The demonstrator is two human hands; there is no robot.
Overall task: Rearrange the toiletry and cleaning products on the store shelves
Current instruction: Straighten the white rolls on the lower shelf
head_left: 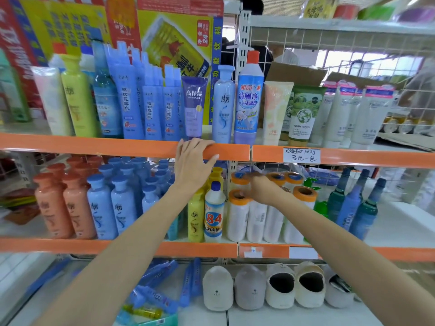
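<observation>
Your left hand (195, 164) is hooked over the orange front rail (117, 147) of the upper shelf: the fingertips (188, 143) curl over its top edge and the thumb lies along its face, so the hand grips the rail and carries no product. Just above those fingers stand a purple tube (194, 107), a pale blue bottle (223, 104) and a red-capped toilet cleaner bottle (249, 97), side by side on the upper shelf.

Your right hand (262, 188) reaches into the middle shelf among the white rolls with orange cores (237, 215). It is blurred, and you cannot tell from here whether its fingers are closed on a roll or only resting across their tops; the hand touches or overlaps the back ones of the group.

Left of the rolls stand a white "84" disinfectant bottle (213, 212) and a yellow bottle (195, 217), touching each other. Further left are blue bottles (113, 205) and then orange bottles (66, 203) in rows. Right of the rolls, dark green and blue bottles (357, 203) lean to the right.

On the bottom shelf below lie slippers (266, 287) in a row and blue packets (160, 285) in a loose heap.
</observation>
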